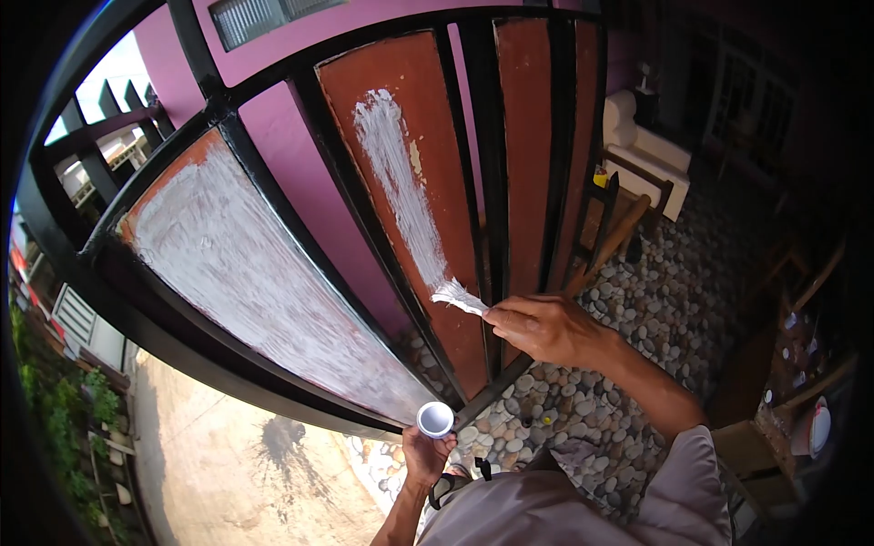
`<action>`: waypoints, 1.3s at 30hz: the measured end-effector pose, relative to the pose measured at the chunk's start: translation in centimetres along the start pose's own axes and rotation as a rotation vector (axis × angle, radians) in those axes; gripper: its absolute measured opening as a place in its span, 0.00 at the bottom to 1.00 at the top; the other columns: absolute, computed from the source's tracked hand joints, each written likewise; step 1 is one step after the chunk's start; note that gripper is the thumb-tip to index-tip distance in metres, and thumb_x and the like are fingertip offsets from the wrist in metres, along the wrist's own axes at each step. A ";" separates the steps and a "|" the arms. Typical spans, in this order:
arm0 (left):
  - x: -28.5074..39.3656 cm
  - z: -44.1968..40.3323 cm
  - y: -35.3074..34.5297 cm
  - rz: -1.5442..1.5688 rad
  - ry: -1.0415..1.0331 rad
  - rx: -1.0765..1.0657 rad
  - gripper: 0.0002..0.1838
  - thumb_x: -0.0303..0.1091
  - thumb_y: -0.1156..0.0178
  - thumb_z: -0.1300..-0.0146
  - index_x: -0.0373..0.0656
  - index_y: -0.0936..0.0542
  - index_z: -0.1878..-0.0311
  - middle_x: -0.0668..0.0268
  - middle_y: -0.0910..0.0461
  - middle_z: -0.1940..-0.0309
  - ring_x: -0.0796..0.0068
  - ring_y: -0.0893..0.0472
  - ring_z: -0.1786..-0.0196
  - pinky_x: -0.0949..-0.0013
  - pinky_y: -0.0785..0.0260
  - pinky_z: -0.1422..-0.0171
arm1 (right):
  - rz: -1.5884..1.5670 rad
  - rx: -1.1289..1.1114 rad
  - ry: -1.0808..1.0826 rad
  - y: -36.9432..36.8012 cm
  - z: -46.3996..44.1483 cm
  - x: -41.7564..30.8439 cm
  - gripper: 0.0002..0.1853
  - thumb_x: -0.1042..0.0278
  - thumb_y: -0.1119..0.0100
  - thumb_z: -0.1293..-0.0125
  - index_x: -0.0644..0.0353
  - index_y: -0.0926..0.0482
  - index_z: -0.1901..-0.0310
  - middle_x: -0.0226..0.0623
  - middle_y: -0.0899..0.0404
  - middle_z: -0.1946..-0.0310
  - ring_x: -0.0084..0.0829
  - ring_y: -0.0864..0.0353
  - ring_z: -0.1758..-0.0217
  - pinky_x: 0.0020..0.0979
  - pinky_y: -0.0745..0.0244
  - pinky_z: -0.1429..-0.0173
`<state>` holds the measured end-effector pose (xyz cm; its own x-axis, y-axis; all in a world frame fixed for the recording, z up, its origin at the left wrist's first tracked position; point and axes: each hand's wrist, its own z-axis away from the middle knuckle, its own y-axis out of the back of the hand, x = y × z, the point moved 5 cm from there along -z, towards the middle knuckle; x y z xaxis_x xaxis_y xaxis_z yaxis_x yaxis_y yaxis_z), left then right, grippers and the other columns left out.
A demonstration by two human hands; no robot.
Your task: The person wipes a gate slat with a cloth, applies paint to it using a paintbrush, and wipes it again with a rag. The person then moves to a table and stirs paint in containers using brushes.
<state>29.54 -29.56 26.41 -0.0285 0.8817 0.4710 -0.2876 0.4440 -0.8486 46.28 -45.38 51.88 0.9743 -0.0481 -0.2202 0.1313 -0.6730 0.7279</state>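
My right hand (546, 329) is closed on a paintbrush (462, 298) whose bristles are coated in white paint. Its bristles touch a reddish-brown gate panel (455, 209), at the lower end of a long white streak (401, 182). Down by my waist, my left hand (426, 458) grips a small white cup (435, 419), held upright with its mouth facing up. The wide panel (237, 282) at the left is almost covered in white paint, with some brown along its upper edges.
Black metal bars (319, 155) frame the panels, and a purple wall (300, 177) stands behind. Pebbled paving (583, 419) lies underfoot, with a bright concrete patch (209, 437) at lower left. A cream armchair (646, 150) and cluttered wooden furniture (783, 409) are to the right.
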 end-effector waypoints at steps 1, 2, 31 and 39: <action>-0.1 0.0 0.0 -0.011 0.001 0.004 0.29 0.52 0.50 0.42 0.36 0.29 0.46 0.51 0.20 0.58 0.66 0.18 0.66 0.68 0.22 0.60 | 0.018 0.009 0.022 1.1 -1.1 0.1 0.12 0.74 0.38 0.43 0.65 0.22 0.57 0.38 0.23 0.69 0.35 0.19 0.68 0.32 0.21 0.66; -0.2 -0.1 0.1 -0.010 0.001 0.002 0.29 0.52 0.50 0.42 0.36 0.29 0.46 0.51 0.20 0.58 0.66 0.18 0.66 0.68 0.22 0.60 | 0.035 0.017 0.043 2.2 -2.3 0.2 0.12 0.74 0.38 0.43 0.65 0.22 0.57 0.38 0.22 0.70 0.35 0.19 0.68 0.32 0.22 0.66; -0.1 0.2 -0.2 -0.038 -0.010 0.113 0.26 0.52 0.48 0.44 0.38 0.27 0.52 0.57 0.20 0.63 0.67 0.19 0.68 0.70 0.24 0.62 | 0.290 0.324 0.243 7.5 -5.5 -4.3 0.21 0.76 0.35 0.48 0.66 0.24 0.50 0.38 0.22 0.63 0.32 0.18 0.66 0.28 0.19 0.65; 0.1 0.3 -0.6 -0.041 -0.008 0.096 0.26 0.52 0.47 0.45 0.38 0.27 0.53 0.57 0.20 0.64 0.67 0.19 0.69 0.70 0.24 0.62 | 0.525 0.410 0.414 6.0 -8.3 -3.7 0.19 0.77 0.42 0.45 0.69 0.25 0.50 0.45 0.22 0.60 0.36 0.18 0.60 0.30 0.18 0.62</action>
<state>29.41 -29.83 27.03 -0.0220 0.8617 0.5070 -0.3791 0.4621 -0.8017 45.01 -43.14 62.41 0.8896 -0.2102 0.4055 -0.3649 -0.8609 0.3544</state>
